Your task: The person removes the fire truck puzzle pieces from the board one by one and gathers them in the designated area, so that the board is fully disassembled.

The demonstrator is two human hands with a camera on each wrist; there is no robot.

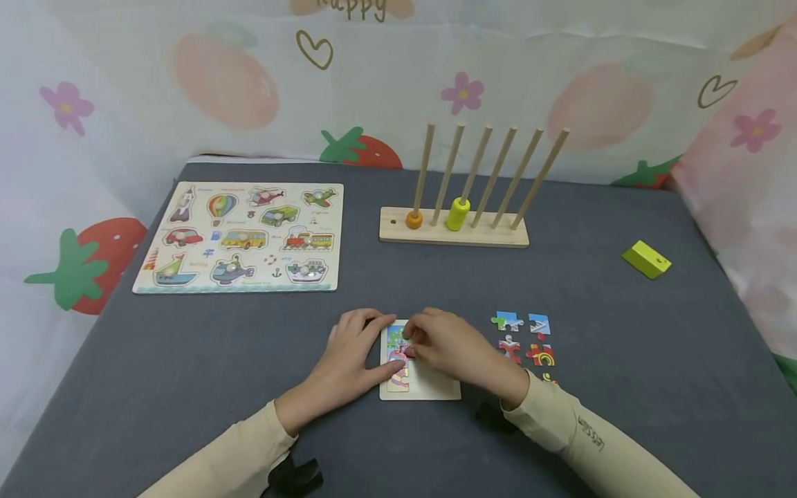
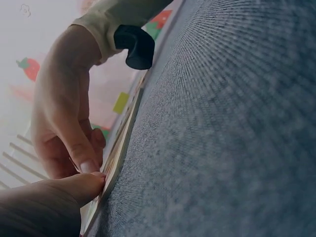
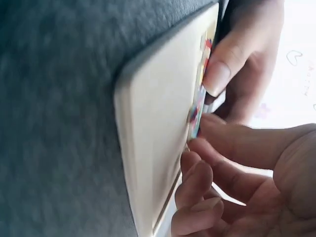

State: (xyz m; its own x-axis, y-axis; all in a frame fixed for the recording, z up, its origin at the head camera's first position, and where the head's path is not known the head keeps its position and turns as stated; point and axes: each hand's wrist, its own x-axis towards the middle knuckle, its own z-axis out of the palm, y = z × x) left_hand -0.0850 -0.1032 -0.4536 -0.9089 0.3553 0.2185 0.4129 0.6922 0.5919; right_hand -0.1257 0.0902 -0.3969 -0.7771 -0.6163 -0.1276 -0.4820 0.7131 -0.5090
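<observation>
A small wooden puzzle board (image 1: 438,389) lies flat at the front middle of the table, with a column of colourful jigsaw pieces (image 1: 397,382) along its left side. At the board's left edge my left hand (image 1: 351,356) rests with thumb and index finger spread, the thumb pressing on the pieces. My right hand (image 1: 457,348) reaches over the board from the right. Its thumb and curled fingers pinch a puzzle piece (image 3: 193,114) at the upper part of that column, largely hidden by the fingers. Several loose jigsaw pieces (image 1: 540,355) lie right of the board, some partly behind the right wrist.
A vehicle peg puzzle (image 1: 236,238) lies at the back left. Behind the hands stands a wooden rack (image 1: 486,236) with upright rods, an orange bead (image 1: 414,220) and yellow-green beads (image 1: 457,214). A yellow-green block (image 1: 646,259) sits at the right.
</observation>
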